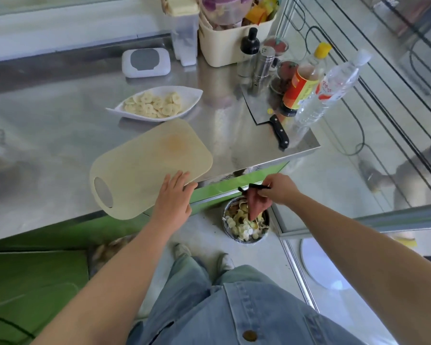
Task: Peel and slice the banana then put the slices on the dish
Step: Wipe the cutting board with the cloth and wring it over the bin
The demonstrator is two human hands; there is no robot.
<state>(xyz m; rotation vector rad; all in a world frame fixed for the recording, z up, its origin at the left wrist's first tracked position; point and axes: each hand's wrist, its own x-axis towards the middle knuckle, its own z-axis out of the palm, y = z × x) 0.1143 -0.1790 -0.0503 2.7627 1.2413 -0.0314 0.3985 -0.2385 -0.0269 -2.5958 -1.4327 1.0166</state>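
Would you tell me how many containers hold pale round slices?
2: the white leaf-shaped dish on the steel counter; the round metal bin on the floor, below the right hand.

No wording can be made out. At the upper right of the frame, the dark sauce bottle [299, 88] carries an orange and red label with yellowish marks too blurred to read. Just beside it, the clear water bottle [332, 92] bears a white label with red characters, likewise too blurred to read.
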